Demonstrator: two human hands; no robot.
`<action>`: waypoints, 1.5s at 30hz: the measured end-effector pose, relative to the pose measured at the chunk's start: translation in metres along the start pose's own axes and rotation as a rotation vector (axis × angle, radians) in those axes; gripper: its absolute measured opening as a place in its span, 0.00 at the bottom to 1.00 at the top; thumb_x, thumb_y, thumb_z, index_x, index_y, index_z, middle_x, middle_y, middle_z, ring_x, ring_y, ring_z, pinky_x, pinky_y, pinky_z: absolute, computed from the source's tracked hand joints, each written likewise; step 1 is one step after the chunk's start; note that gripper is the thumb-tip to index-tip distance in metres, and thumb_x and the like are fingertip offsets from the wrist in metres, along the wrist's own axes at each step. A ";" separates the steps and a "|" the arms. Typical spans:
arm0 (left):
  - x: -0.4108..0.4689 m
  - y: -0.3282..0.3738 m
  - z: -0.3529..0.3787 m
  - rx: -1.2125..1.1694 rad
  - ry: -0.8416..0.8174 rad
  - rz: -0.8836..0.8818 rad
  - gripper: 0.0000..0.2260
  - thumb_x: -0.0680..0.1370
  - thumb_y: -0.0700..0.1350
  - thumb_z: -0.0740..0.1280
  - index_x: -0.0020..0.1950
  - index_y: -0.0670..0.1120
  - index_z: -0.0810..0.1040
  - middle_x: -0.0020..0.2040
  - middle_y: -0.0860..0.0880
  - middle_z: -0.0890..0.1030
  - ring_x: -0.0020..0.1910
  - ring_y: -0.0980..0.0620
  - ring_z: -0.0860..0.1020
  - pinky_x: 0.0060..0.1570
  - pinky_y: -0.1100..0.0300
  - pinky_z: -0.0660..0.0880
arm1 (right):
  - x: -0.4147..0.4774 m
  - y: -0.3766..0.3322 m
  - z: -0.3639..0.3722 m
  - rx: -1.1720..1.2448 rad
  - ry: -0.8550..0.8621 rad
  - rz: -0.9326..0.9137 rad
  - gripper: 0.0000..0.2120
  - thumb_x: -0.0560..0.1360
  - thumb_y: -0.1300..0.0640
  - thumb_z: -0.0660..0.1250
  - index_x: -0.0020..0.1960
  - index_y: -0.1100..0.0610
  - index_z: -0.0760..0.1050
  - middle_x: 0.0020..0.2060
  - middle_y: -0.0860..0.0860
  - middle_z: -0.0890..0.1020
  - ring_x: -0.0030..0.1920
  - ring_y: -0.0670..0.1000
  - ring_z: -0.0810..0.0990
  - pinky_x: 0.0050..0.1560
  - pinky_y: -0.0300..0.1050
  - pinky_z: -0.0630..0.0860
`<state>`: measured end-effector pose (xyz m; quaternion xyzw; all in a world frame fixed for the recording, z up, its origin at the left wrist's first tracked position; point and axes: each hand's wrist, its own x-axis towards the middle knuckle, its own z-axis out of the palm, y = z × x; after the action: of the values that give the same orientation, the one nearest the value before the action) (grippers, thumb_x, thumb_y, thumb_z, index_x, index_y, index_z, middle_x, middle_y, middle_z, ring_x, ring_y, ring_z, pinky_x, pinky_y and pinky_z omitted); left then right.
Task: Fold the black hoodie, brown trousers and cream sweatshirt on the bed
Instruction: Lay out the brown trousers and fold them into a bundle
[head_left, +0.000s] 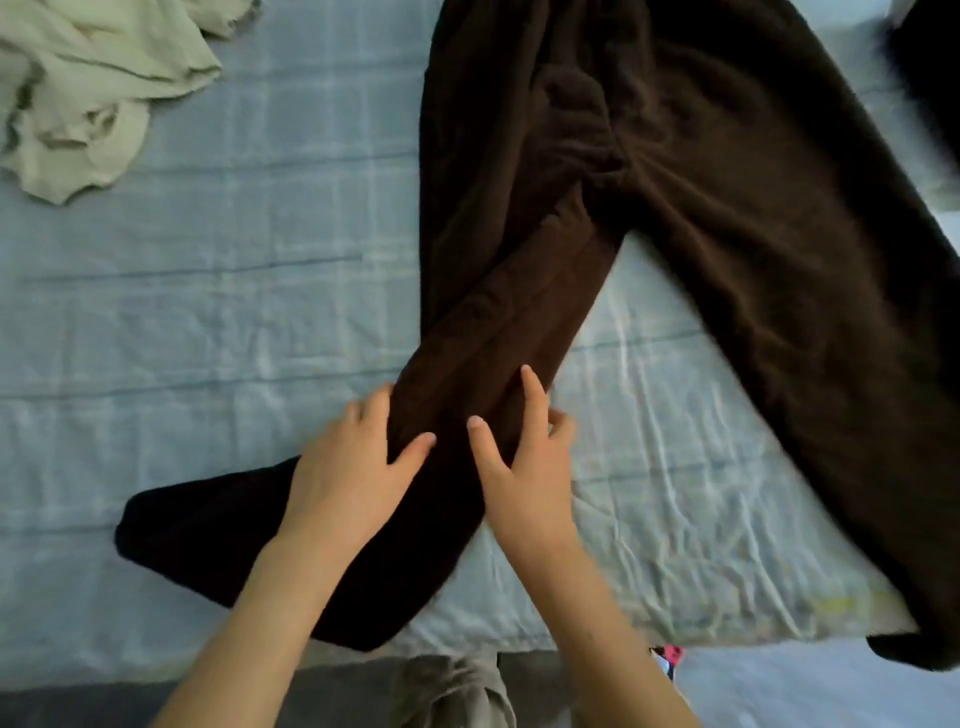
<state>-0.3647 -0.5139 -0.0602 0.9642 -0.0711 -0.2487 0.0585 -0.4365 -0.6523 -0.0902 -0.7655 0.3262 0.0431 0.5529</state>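
1. Brown trousers (727, 208) lie centre-right on the bed (208, 291), waist far, the two legs splayed toward me. The right leg lies fairly flat, while the left leg is bunched and twisted lengthwise.
2. Both hands are on that twisted leg, near its lower half. I read this as straightening it before any fold.
3. My left hand (353, 467) grips the leg: its fingers bend over the left edge and the thumb is spread on top, likely to pin the cloth.
4. My right hand (524, 467) has index finger and thumb straight on the fabric. The other fingers curl at the right edge, and I cannot tell if they hold it.
5. Cream sweatshirt (78, 93) sits crumpled at far left, well apart and unfolded.
6. Dark cloth at the far right edge is probably the black hoodie (930, 78), but it's mostly out of frame.
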 end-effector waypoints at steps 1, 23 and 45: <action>-0.006 -0.003 0.001 0.027 0.011 0.040 0.26 0.78 0.61 0.61 0.73 0.50 0.65 0.62 0.44 0.77 0.58 0.40 0.78 0.52 0.49 0.74 | -0.003 -0.002 0.003 0.015 0.024 0.003 0.31 0.79 0.43 0.65 0.78 0.38 0.56 0.65 0.50 0.67 0.61 0.49 0.74 0.63 0.41 0.70; -0.026 0.023 0.053 -0.688 -0.046 0.177 0.39 0.76 0.40 0.72 0.76 0.64 0.54 0.62 0.48 0.74 0.51 0.52 0.78 0.52 0.60 0.76 | -0.024 0.054 -0.088 -0.108 0.179 -0.056 0.41 0.74 0.58 0.75 0.79 0.43 0.58 0.38 0.46 0.82 0.36 0.35 0.79 0.36 0.29 0.76; -0.083 -0.012 0.059 -0.483 -0.192 0.361 0.40 0.71 0.55 0.76 0.75 0.69 0.56 0.64 0.60 0.75 0.57 0.60 0.74 0.53 0.70 0.69 | -0.069 0.088 -0.136 0.221 -0.126 0.012 0.34 0.74 0.74 0.69 0.71 0.44 0.73 0.58 0.55 0.81 0.48 0.43 0.85 0.45 0.35 0.81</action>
<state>-0.4644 -0.4924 -0.0742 0.8663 -0.1853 -0.3337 0.3221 -0.5788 -0.7557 -0.0808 -0.6938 0.2983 0.0582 0.6529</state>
